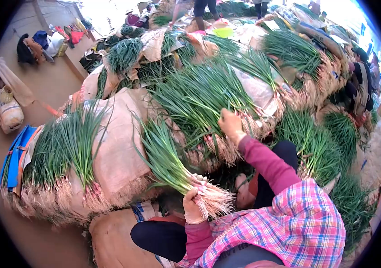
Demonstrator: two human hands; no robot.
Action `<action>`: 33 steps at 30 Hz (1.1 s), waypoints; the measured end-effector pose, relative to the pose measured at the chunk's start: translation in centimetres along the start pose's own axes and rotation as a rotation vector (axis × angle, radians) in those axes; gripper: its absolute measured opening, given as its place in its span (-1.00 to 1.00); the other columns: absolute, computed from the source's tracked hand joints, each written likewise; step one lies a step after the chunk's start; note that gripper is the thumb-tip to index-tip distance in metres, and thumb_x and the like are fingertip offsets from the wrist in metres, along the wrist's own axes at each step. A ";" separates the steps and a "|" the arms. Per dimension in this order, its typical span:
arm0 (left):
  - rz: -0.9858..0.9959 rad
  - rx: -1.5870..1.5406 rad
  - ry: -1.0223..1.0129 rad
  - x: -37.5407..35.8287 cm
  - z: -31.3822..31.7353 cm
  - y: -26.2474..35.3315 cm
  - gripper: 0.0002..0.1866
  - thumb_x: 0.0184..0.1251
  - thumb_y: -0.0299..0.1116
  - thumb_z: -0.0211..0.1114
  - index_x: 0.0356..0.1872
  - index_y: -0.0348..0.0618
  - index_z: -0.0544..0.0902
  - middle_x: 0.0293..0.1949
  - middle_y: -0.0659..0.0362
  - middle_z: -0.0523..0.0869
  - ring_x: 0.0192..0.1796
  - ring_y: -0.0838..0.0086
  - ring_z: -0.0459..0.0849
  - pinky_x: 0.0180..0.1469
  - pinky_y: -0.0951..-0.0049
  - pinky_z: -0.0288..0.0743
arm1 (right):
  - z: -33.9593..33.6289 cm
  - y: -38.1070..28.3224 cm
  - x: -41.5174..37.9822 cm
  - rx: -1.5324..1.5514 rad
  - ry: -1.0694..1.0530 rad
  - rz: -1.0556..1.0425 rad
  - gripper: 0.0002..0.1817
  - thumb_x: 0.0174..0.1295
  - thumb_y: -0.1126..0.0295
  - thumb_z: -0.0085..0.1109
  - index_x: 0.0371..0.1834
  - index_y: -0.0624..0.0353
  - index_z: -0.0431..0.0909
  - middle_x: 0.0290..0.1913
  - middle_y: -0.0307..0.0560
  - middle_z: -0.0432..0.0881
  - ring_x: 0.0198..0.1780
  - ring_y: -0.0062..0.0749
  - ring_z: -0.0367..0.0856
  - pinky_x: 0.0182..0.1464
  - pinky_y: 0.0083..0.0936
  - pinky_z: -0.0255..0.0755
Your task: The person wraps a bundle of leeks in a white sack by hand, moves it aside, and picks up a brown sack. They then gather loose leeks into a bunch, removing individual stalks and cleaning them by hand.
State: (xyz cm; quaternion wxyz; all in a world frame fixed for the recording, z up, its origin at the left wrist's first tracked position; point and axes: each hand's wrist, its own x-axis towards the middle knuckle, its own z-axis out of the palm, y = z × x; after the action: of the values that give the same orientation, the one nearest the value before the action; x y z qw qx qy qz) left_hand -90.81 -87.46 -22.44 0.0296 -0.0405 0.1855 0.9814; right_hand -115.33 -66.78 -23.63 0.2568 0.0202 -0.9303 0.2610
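A thick bunch of green-leaved onions point(168, 161), with white bulbs and long pale roots, is held low in front of me. My left hand point(192, 206) is closed round it just beside the bulbs. Further up and to the right, my right hand point(230, 123) reaches to the bulb end of a large pile of the same onions point(199, 96) lying on sacking. Its fingers are bent against the stems there; whether they grip any is too small to tell.
More onions point(47, 154) lie on a burlap sack point(121, 147) at the left, beside a blue strip point(19, 154). Further heaps point(291, 49) stand at the upper right. Bags point(10, 111) hang on the left wall. Other people stand at the top and sit at the right edge.
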 end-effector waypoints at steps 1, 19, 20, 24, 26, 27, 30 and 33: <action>0.003 -0.030 0.001 0.2 0.1 0.0 -0.36 -0.03 -0.46 0.27 0.19 -0.34 0.39 0.06 0.00 0.56 0.11 0.22 0.53 0.35 0.23 0.29 | -0.7 -0.8 -1.3 0.111 -0.139 0.061 -0.86 0.14 0.30 0.11 -0.29 0.08 0.49 -0.36 0.06 0.61 -0.29 0.01 0.64 -0.28 -0.10 0.47; -0.001 0.036 -0.007 0.1 0.2 -0.4 -0.44 0.08 -0.43 0.29 0.16 -0.34 0.41 0.01 0.03 0.59 0.07 0.22 0.56 0.29 0.24 0.35 | -3.9 1.5 -2.3 0.563 -0.440 0.419 -0.87 0.22 0.30 0.18 -0.37 0.08 0.63 -0.44 -0.18 0.67 -0.47 -0.55 0.56 -0.37 -0.55 0.41; -0.005 0.037 -0.005 0.2 -0.2 -0.5 -0.44 0.08 -0.43 0.29 0.16 -0.34 0.41 0.01 0.03 0.59 0.07 0.22 0.56 0.29 0.24 0.35 | -4.8 2.0 -3.4 0.846 -0.522 0.398 -0.88 0.26 0.35 0.18 -0.32 0.14 0.63 -0.47 -0.24 0.64 -0.55 -0.73 0.48 -0.50 -0.70 0.34; -0.055 0.030 -0.001 0.5 -0.3 -1.2 -0.44 0.06 -0.46 0.28 0.15 -0.34 0.41 0.00 0.03 0.58 0.07 0.21 0.55 0.28 0.22 0.36 | -16.7 2.1 -7.7 1.072 -0.288 0.453 -0.94 0.27 0.42 0.20 -0.27 0.14 0.61 -0.49 -0.34 0.61 -0.61 -0.75 0.38 -0.55 -0.77 0.22; -0.055 0.012 -0.012 0.6 0.2 -1.7 -0.44 0.05 -0.48 0.27 0.16 -0.34 0.40 0.01 0.03 0.56 0.07 0.22 0.54 0.28 0.21 0.35 | -20.8 2.9 -9.7 1.143 -0.335 0.572 -0.94 0.28 0.43 0.20 -0.24 0.14 0.59 -0.50 -0.33 0.59 -0.64 -0.81 0.34 -0.59 -0.83 0.16; -0.061 0.017 0.017 0.6 0.4 -1.9 -0.43 0.03 -0.50 0.27 0.16 -0.33 0.40 0.02 0.03 0.54 0.06 0.22 0.53 0.29 0.22 0.34 | -22.7 2.4 -10.9 1.062 -0.291 0.547 -0.94 0.28 0.43 0.19 -0.24 0.14 0.59 -0.49 -0.33 0.59 -0.64 -0.82 0.33 -0.60 -0.84 0.14; -0.063 0.034 -0.005 0.8 0.0 -2.2 -0.42 0.02 -0.51 0.28 0.16 -0.32 0.39 0.02 0.03 0.53 0.08 0.23 0.51 0.29 0.22 0.34 | -27.6 2.2 -12.4 0.863 0.123 0.409 -0.91 0.30 0.37 0.18 -0.21 0.12 0.59 -0.46 -0.34 0.59 -0.63 -0.86 0.32 -0.62 -0.87 0.11; -0.073 0.007 -0.016 0.8 -0.8 -2.1 -0.43 0.01 -0.52 0.29 0.15 -0.32 0.40 0.02 0.03 0.52 0.09 0.22 0.50 0.28 0.22 0.34 | -31.6 1.0 -12.8 0.864 0.326 0.340 -0.90 0.32 0.34 0.16 -0.21 0.09 0.60 -0.44 -0.35 0.58 -0.61 -0.82 0.34 -0.58 -0.85 0.18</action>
State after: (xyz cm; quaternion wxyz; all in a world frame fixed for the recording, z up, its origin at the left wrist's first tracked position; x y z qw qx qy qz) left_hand -91.42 -85.79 -24.00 0.0669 -0.0393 0.1871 0.9793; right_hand -89.64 -51.47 -7.17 0.3211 -0.0685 -0.6749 0.6608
